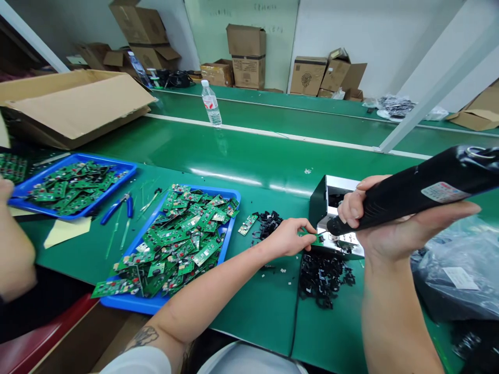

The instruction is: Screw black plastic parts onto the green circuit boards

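Observation:
In the head view, my left hand pinches a small green circuit board at the front of a black-and-silver metal box. My right hand is wrapped round a thick black electric screwdriver, tilted with its front end down over the box's shiny face. Its bit is too small to make out. Below the board lies a heap of small black plastic parts. Another heap of black parts and a single loose circuit board are left of the box.
A blue tray piled with circuit boards stands left of my forearm. Farther left are blue-handled cutters, a second blue tray and a co-worker's arm. A water bottle stands behind; a plastic-wrapped bundle lies right.

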Demonstrator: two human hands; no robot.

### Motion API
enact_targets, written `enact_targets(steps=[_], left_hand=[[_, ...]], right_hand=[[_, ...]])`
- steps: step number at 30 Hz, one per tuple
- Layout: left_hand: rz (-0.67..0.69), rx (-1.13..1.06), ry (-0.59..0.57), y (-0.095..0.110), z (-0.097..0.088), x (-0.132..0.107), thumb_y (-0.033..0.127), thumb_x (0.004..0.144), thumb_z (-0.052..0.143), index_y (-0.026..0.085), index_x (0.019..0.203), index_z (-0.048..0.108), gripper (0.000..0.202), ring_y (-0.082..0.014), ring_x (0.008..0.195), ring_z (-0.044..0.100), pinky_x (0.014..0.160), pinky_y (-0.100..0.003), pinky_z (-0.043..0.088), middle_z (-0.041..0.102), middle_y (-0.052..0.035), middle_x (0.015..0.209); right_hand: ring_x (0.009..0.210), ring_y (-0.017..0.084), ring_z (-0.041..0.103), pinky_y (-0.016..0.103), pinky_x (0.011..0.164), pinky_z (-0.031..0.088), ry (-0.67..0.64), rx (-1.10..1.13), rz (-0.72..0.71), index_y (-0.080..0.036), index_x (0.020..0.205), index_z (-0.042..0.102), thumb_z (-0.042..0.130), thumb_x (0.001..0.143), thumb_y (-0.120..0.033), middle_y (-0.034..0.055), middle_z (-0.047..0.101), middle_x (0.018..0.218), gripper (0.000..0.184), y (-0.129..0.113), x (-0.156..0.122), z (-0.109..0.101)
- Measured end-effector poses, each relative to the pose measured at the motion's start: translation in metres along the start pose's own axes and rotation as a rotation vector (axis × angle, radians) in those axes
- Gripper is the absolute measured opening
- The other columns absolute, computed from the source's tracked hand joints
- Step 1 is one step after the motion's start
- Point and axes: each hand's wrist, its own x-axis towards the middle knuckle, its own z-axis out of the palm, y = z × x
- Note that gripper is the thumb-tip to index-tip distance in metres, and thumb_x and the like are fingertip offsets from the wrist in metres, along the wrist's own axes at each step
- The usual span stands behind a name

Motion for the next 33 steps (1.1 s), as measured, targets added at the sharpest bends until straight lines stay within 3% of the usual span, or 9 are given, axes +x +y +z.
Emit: enact_targets(steps=[9, 17, 21, 27, 33], left_hand=[[-0.001, 0.019, 0.017, 0.001, 0.001, 0.0, 0.031, 0.079, 0.059, 0.017, 0.092, 0.066, 0.021, -0.0129, 0.06, 0.056, 0.062, -0.023, 0.042, 0.066, -0.0008, 0.064], [0.037, 0.065, 0.017, -0.002, -0.002, 0.001, 0.031, 0.08, 0.059, 0.017, 0.09, 0.065, 0.018, -0.0128, 0.063, 0.055, 0.065, -0.023, 0.042, 0.066, -0.0002, 0.064], [0.035, 0.092, 0.017, -0.003, -0.002, 0.0, 0.033, 0.08, 0.058, 0.018, 0.09, 0.065, 0.019, -0.0125, 0.061, 0.054, 0.062, -0.023, 0.04, 0.067, -0.0001, 0.066], [-0.017, 0.115, 0.014, 0.005, -0.001, -0.003, 0.034, 0.08, 0.058, 0.018, 0.091, 0.064, 0.02, -0.0106, 0.054, 0.048, 0.054, -0.022, 0.036, 0.067, -0.0002, 0.067], [-0.018, 0.121, 0.016, 0.005, -0.002, -0.002, 0.034, 0.08, 0.057, 0.018, 0.091, 0.063, 0.02, -0.0097, 0.052, 0.044, 0.052, -0.021, 0.034, 0.067, 0.0004, 0.066]], right_hand=[[0.033, 0.014, 0.045, 0.027, 0.033, 0.035, -0.035, 0.007, -0.007, -0.02, 0.072, 0.067, 0.043, 0.064, -0.092, -0.0002, 0.052, 0.044, 0.076, 0.01, -0.003, 0.003], [0.033, 0.012, 0.041, 0.026, 0.034, 0.033, -0.05, 0.035, -0.004, -0.021, 0.082, 0.066, 0.041, 0.068, -0.091, -0.0017, 0.053, 0.048, 0.075, 0.021, -0.007, 0.004], [0.033, 0.013, 0.044, 0.027, 0.033, 0.035, 0.0, 0.015, -0.049, -0.021, 0.084, 0.068, 0.042, 0.068, -0.089, -0.0012, 0.054, 0.048, 0.075, 0.007, -0.01, -0.004], [0.031, 0.015, 0.045, 0.03, 0.032, 0.033, 0.153, -0.116, -0.099, -0.02, 0.064, 0.066, 0.035, 0.065, -0.094, 0.0013, 0.049, 0.041, 0.08, -0.022, -0.021, -0.031], [0.03, 0.015, 0.044, 0.029, 0.031, 0.033, 0.129, -0.101, -0.048, -0.019, 0.064, 0.066, 0.037, 0.061, -0.096, 0.001, 0.048, 0.04, 0.082, -0.013, -0.028, -0.039]])
